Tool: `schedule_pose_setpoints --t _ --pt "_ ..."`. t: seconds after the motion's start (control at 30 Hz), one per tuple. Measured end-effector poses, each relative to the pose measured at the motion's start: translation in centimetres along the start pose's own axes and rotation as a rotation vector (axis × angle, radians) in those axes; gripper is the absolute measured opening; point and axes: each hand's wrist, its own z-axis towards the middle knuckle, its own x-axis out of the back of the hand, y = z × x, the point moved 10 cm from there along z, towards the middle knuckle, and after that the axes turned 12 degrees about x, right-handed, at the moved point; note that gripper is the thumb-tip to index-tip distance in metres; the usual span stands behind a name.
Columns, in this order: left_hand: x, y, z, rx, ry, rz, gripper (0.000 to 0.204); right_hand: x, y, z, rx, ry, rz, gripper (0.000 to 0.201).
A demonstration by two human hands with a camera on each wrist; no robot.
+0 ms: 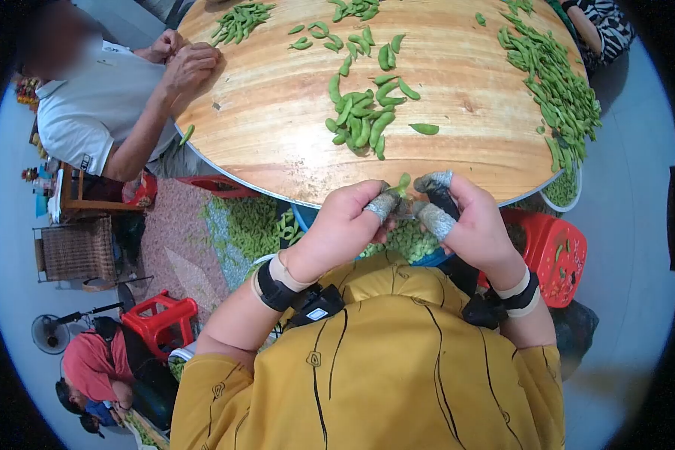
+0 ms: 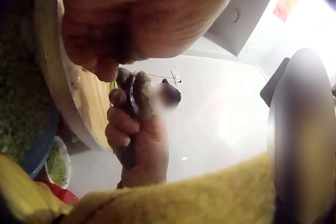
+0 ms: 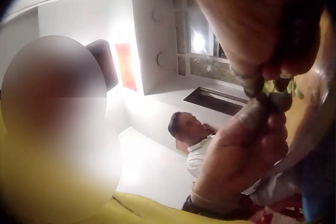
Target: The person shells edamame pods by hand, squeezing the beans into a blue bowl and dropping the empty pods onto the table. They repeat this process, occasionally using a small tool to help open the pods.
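Note:
A green pod (image 1: 403,184) is pinched between the wrapped thumb and finger of my left hand (image 1: 346,223), just off the round table's (image 1: 300,176) near edge. My right hand (image 1: 469,221), its thumb and finger also wrapped, is close on the right with fingers bent; whether it grips the pod is unclear. Below both hands, shelled beans (image 1: 412,238) fill a blue tub. In the left wrist view the right hand (image 2: 139,140) faces the left hand (image 2: 142,16). A pile of pods (image 1: 361,120) lies on the table ahead.
More pods (image 1: 555,90) are heaped along the table's right side, above a white bowl (image 1: 566,191). A person in a white shirt (image 1: 90,105) sits at the left. Red stools (image 1: 551,259) stand on the right and at the lower left. Pods (image 1: 251,225) cover some floor.

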Motion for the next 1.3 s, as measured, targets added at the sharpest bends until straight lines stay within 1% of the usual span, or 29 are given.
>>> schedule_pose_setpoints --t 0.03,0.07,0.13,0.2,0.23,0.27,0.33,0.37,0.4,0.47,0.5,0.57,0.63,0.67,0.73,0.77,0.8,0.83,0.87,0.9,0.93,0.97,1.03,1.07,1.1,1.17,1.2,1.23,1.3 --pt "-0.2 0.7 -0.2 -0.072 0.044 0.125 0.017 0.8 -1.3 0.2 0.136 0.074 -0.147 0.024" --pt "-0.4 1.3 -0.4 -0.143 0.087 0.25 0.016 0.7 -1.2 0.3 0.134 0.076 -0.148 0.024" --pt "-0.8 1.7 -0.6 -0.153 0.079 0.289 0.016 0.6 -0.3 0.5 0.046 0.075 -0.05 0.02" --pt "-1.1 2.2 -0.7 -0.167 0.073 0.326 0.015 0.3 -0.5 0.4 0.072 0.067 0.032 0.017" --pt "-1.3 2.4 -1.0 -0.194 0.063 0.434 0.015 0.1 -0.7 0.4 0.097 0.056 0.118 0.015" --pt "-1.6 2.5 -1.3 -0.218 0.052 0.541 0.014 0.2 -0.9 0.4 0.097 0.058 0.115 0.015" --pt "-1.7 2.3 -1.5 -0.241 0.041 0.595 0.014 0.3 0.5 0.0 -0.079 0.036 0.079 0.012" --pt "-1.9 2.2 -1.6 -0.26 0.034 0.649 0.014 0.3 0.7 -0.1 -0.081 0.039 0.078 0.012" --pt "-2.1 1.5 -1.6 -0.26 0.03 0.648 0.014 0.0 0.4 -0.1 -0.034 0.007 0.082 0.011" --pt "-1.7 0.3 -1.3 -0.231 -0.034 0.325 0.012 -0.5 0.4 -0.1 0.019 -0.02 0.084 0.01" --pt "-1.8 0.3 -1.4 -0.231 -0.036 0.326 0.012 -0.7 0.6 -0.3 0.035 -0.01 0.093 0.009" --pt "-2.4 -1.2 -1.3 -0.006 -0.17 0.071 0.012 -0.7 0.7 -0.4 0.045 0.0 0.103 0.008" --pt "-2.8 -1.2 -1.8 0.041 -0.219 0.024 0.013 -1.3 2.1 -0.9 -0.147 -0.11 0.137 0.007" --pt "-3.0 -1.4 -2.0 0.085 -0.266 -0.019 0.014 -1.0 2.1 -0.8 -0.146 -0.107 0.136 0.007" --pt "-2.5 -2.0 -2.1 0.077 -0.291 0.005 0.014 -1.8 1.9 -0.8 -0.171 -0.242 0.122 0.008" --pt "-2.3 -2.3 -2.3 0.075 -0.312 0.026 0.014 -1.8 1.9 -0.4 -0.165 -0.237 0.118 0.008" --pt "-1.1 -2.1 -2.8 0.047 -0.223 0.159 0.015 -0.4 0.1 0.7 0.065 -0.143 -0.204 0.01" --pt "-0.4 -2.3 -3.3 0.047 -0.224 0.163 0.015 0.2 -2.0 1.2 0.293 -0.043 -0.523 0.013" --pt "1.4 -1.7 -3.9 -0.036 -0.07 0.344 0.014 -0.1 -1.9 1.8 0.292 -0.037 -0.518 0.013" --pt "3.2 -1.0 -4.7 -0.125 0.085 0.527 0.015 -0.3 -3.6 2.3 0.452 0.052 -0.683 0.014" --pt "4.8 -1.4 -5.4 -0.088 0.19 0.672 0.014 -0.4 -5.2 2.3 0.614 0.146 -0.851 0.016" --pt "6.5 -1.9 -6.3 -0.051 0.297 0.814 0.015 -0.4 -4.7 2.4 0.617 0.16 -0.854 0.016" --pt "8.9 -2.2 -8.2 -0.107 0.497 1.111 0.022 -1.9 -2.2 3.2 0.531 -0.003 -0.945 0.016" --pt "9.7 -2.5 -9.1 -0.071 0.561 1.141 0.028 -2.5 -2.1 2.8 0.505 -0.026 -0.9 0.016" --pt "9.6 -2.0 -9.2 -0.074 0.563 1.139 0.028 -2.8 -2.3 2.2 0.506 -0.026 -0.903 0.016" --pt "9.3 -0.5 -10.1 -0.074 0.644 1.216 0.03 -4.5 -2.4 0.8 0.532 -0.19 -0.814 0.02" --pt "8.4 0.9 -9.7 -0.114 0.636 1.208 0.027 -5.3 -2.1 0.1 0.544 -0.3 -0.807 0.023" --pt "7.8 1.8 -8.8 -0.108 0.635 1.208 0.027 -5.2 -1.9 -0.3 0.542 -0.303 -0.803 0.023" --pt "4.7 4.4 -6.9 -0.294 0.535 1.158 0.022 -5.9 -2.3 -1.6 0.625 -0.389 -0.603 0.022"
